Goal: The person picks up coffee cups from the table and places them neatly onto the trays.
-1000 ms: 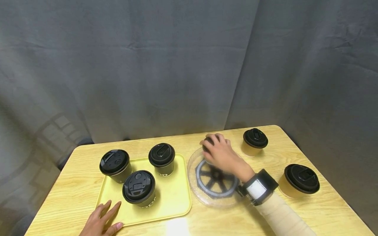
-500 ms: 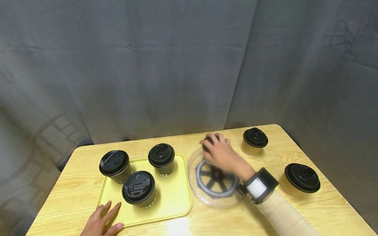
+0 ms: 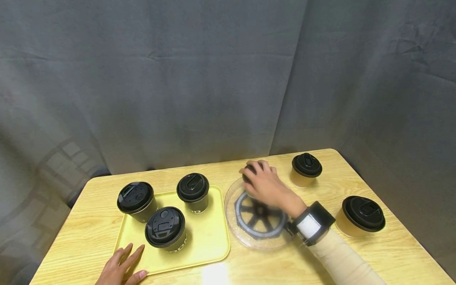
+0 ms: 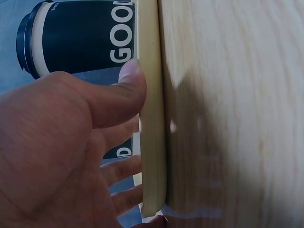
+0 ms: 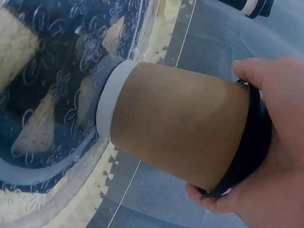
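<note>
In the head view my right hand reaches over a round clear turntable with a dark spoked base. It grips a brown paper cup by its black lid, thumb and fingers around the rim. The cup's white-banded bottom is at the turntable's flower-patterned surface. My left hand touches the front left corner of a yellow tray, fingers spread and thumb at the edge. Three dark lidded cups stand on this tray: one at the left, a front cup and a back cup.
To the right of the turntable, two brown cups with black lids stand on the wooden table: a far cup and a nearer cup. A grey curtain hangs behind the table and along its right side.
</note>
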`<state>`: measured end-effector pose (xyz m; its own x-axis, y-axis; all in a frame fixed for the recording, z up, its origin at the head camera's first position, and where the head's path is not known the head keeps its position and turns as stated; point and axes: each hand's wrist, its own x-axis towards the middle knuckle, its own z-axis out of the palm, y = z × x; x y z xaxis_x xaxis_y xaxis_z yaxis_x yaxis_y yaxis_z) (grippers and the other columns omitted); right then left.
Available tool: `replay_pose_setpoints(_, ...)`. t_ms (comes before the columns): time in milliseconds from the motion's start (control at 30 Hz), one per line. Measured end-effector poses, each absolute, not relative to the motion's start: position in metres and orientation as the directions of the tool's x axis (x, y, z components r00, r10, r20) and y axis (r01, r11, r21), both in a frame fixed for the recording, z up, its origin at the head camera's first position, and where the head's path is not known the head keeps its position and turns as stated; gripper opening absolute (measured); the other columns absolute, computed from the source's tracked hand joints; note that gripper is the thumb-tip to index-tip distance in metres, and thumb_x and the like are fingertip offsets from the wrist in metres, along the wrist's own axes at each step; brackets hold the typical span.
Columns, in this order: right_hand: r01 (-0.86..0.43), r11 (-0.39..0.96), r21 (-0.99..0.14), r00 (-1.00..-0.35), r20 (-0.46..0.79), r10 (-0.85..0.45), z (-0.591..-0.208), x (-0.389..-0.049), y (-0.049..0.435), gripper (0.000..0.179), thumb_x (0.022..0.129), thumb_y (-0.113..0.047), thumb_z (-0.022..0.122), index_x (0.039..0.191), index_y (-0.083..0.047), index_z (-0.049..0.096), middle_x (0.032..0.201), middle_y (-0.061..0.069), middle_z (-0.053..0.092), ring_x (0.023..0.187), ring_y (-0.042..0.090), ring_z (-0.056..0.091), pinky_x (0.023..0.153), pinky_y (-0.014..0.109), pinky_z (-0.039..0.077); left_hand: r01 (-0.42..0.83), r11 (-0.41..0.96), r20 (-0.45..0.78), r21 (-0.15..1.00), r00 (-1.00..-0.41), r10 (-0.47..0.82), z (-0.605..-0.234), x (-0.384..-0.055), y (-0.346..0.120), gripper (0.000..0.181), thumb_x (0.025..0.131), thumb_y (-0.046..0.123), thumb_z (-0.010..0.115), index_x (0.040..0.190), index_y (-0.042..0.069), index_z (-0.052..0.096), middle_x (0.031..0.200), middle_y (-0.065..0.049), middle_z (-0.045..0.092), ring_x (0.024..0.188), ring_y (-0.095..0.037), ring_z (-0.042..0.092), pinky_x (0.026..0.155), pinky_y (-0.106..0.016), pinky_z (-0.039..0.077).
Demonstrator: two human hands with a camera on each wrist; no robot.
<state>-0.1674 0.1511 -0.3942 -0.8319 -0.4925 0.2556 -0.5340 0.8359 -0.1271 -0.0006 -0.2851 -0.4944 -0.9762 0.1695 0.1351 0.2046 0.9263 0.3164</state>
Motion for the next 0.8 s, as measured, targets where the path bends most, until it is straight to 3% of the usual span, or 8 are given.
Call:
replay_pose_setpoints(567, -0.534, 0.836, -0.121, -0.839, 0.2, -0.507, -0.3901, -0.1682, 0.1527, 0.046, 0.098, -0.048, 0.049, 0.138, -0.025, 0.051, 0.147, 0.011, 0.042, 0.132, 0.042, 0.039, 0.097, 0.059, 0.043, 0.175, 0.921, 0.12, 0.348, -0.983, 0.141, -0.4926, 0.0012, -0.2824, 0.06, 0.076, 0.035, 0.08, 0.126, 0.005, 0.064, 0.126, -0.03, 0.056, 0.114, -0.053, 0.051, 0.082, -0.068, 0.044)
replay_pose_setpoints(800, -0.528, 0.842, -0.11, -0.847, 0.135, -0.514, -0.3844, -0.1676, 0.1527, 0.052, 0.1, -0.051, 0.044, 0.145, -0.026, 0.044, 0.151, 0.01, 0.038, 0.135, 0.041, 0.037, 0.102, 0.062, 0.039, 0.212, 0.917, 0.18, 0.338, -0.971, 0.158, -0.4981, 0.0007, -0.284, 0.06, 0.073, 0.032, 0.083, 0.122, 0.003, 0.066, 0.124, -0.029, 0.058, 0.111, -0.052, 0.052, 0.08, -0.065, 0.044)
